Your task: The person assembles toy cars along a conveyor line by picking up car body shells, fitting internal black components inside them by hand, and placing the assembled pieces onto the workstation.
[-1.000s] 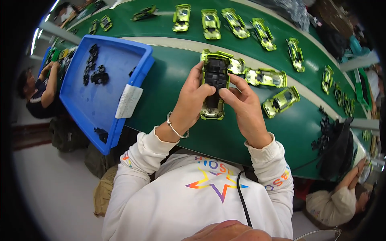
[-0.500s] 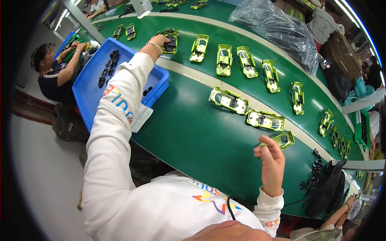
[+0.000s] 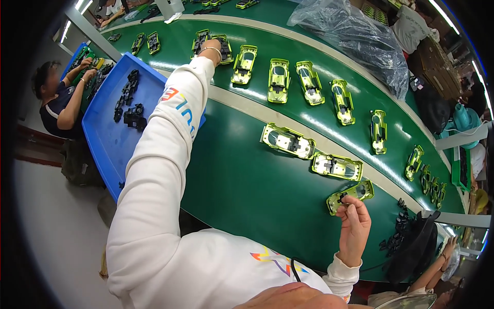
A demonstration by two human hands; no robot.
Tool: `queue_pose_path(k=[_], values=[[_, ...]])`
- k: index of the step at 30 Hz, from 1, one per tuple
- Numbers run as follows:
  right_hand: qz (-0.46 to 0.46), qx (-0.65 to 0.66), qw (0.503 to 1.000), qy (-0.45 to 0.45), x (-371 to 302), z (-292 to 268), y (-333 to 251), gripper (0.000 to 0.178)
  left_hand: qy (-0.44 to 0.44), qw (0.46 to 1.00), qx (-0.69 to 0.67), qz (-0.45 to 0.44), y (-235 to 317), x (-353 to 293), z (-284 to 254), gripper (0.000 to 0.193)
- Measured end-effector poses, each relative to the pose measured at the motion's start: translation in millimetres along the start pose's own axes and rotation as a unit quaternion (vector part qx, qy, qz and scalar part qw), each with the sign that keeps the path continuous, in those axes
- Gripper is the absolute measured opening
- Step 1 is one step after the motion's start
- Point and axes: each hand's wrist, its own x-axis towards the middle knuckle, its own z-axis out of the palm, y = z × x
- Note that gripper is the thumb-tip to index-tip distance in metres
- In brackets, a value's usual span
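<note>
Green, shiny toy cars lay on the table, and the left hand (image 3: 211,50) reached far out to one dark-bottomed car (image 3: 225,45) on the far side of the pale strip (image 3: 242,98). Its fingers were bent over that car, but the hand hid the tips, so I could not tell how tightly they held. Another dark car (image 3: 200,40) sat right next to it. The right hand (image 3: 354,224) was down by a green car shell (image 3: 364,189), with its thumb and fingertips close together. Maybe they pinched a small dark bit, or maybe they just touched the shell; it was too small to be sure.

A soft, flat touch seemed best for the far car, so that it would not bump its neighbour. Lifting the fingers straight up looked safer than dragging them sideways. The right hand was best kept calm while the other arm stretched.

The left sleeve (image 3: 159,149) crossed over the side of the blue tray (image 3: 100,164), so a low elbow could catch there. A wide piece of green table top (image 3: 231,170) lay between the tray and the right hand, giving room to move. On the right, black parts (image 3: 393,236) and a black bag (image 3: 414,250) made things tighter.
</note>
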Motion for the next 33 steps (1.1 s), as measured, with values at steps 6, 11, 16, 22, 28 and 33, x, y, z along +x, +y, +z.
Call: queue_pose_path(k=[6, 11, 16, 22, 28, 33], values=[[-0.016, -0.019, 0.998, 0.050, -13.3, -10.3, -1.6, 0.020, 0.229, 0.797, -0.509, -0.233, 89.0, -97.7, -55.1, 0.038], [-0.024, -0.003, 0.999, 0.023, -19.7, -18.5, -1.8, 0.021, 0.214, 0.884, -0.413, -0.040, 96.4, -166.3, -74.5, 0.078], [-0.066, -0.069, 0.995, 0.014, -38.9, -5.7, -16.0, 0.017, 0.117, 0.909, -0.399, -0.021, 92.2, -174.2, -68.5, 0.060], [-0.132, -0.214, 0.962, 0.106, -59.5, -53.3, 5.6, 0.013, 0.149, 0.748, -0.647, -0.011, 74.2, -210.5, -103.4, 0.065], [-0.167, -0.382, 0.895, 0.160, -61.0, -77.3, 7.0, 0.014, 0.058, 0.436, -0.884, 0.159, 127.6, -365.6, -128.5, 0.029], [-0.214, -0.492, 0.830, 0.149, -20.1, -77.1, 1.6, 0.021, -0.089, 0.365, -0.911, 0.173, 165.7, -456.7, -66.0, 0.041]])
